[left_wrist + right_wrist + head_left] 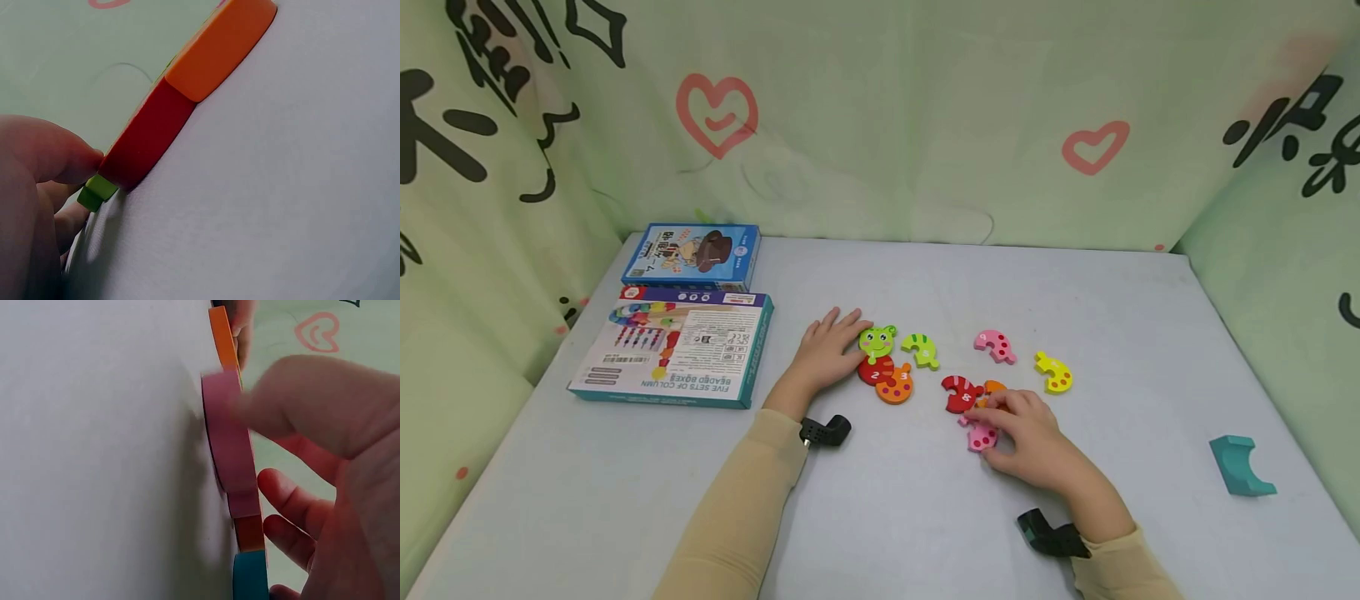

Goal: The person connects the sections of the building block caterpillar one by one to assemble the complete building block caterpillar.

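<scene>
My left hand (827, 357) rests beside a green animal-face piece (877, 340) with its fingers spread. In the left wrist view its thumb touches the edge of a red piece (147, 140). This red piece joins the green face to an orange spotted piece (895, 387). My right hand (1030, 437) pinches a pink spotted puzzle piece (982, 437) between thumb and index finger, low over the table. Just beyond that piece lie a red striped piece (961, 394) and an orange piece (993, 387), the latter partly hidden by the right hand.
A green striped piece (922, 350), another pink piece (996, 344) and a yellow piece (1055, 373) lie farther back. Two boxes, one blue (692, 257) and one white and teal (673, 350), lie at the left. A teal arched block (1242, 467) stands near the right edge.
</scene>
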Motion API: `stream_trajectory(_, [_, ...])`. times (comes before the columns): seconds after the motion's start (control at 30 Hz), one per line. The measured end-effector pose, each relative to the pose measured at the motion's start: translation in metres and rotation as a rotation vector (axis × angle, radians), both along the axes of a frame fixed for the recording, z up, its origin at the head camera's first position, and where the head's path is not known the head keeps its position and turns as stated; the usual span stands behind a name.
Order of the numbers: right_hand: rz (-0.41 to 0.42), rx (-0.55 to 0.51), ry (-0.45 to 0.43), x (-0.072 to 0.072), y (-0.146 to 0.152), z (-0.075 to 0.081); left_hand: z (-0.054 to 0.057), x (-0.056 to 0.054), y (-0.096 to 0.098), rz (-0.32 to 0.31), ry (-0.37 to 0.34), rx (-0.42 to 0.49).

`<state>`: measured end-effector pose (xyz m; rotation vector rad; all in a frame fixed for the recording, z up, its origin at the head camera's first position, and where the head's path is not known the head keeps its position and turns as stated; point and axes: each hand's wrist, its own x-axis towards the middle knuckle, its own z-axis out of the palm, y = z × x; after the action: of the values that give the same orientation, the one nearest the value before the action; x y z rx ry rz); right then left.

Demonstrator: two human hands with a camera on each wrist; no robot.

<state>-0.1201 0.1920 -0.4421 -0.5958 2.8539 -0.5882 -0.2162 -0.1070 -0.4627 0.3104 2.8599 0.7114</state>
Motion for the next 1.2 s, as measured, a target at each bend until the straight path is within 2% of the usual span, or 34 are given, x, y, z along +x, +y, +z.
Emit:
stream_trajectory(0.13, [-0.015,0.013,-0.007,0.002,-0.002,0.002,-0.001,0.0,0.0,0.001,0.005,0.005])
stream_trajectory(0.37, [-0.041,0.034,0.04,0.002,-0.007,0.003,-0.002,-0.001,0.0,0.0,0.013,0.004])
stream_trajectory(0.57, [-0.054,0.051,0.03,0.002,-0.008,0.003,-0.003,0.0,-0.001,0.0,0.025,0.0])
stream_trajectory(0.67, [-0.046,0.009,0.032,0.001,-0.009,0.007,-0.002,0.0,-0.001,0.001,0.023,0.0])
stream_trajectory(0.8, [-0.035,-0.134,0.026,-0.006,-0.017,0.015,-0.003,0.0,0.0,0.001,0.017,0.003])
stream_trajectory(0.87, [-0.03,-0.205,0.0,-0.013,-0.026,0.019,-0.004,-0.001,-0.001,0.001,0.021,0.001])
stream_trajectory(0.97, [-0.037,-0.264,-0.088,-0.024,-0.042,0.021,-0.005,-0.001,-0.001,-0.002,0.022,-0.005])
stream_trajectory(1.1, [-0.057,-0.267,-0.2,-0.041,-0.062,0.02,-0.005,-0.001,-0.002,-0.004,0.019,-0.006])
stream_trajectory(1.2, [-0.057,-0.276,-0.253,-0.051,-0.071,0.019,-0.006,-0.002,-0.002,-0.006,0.026,-0.005])
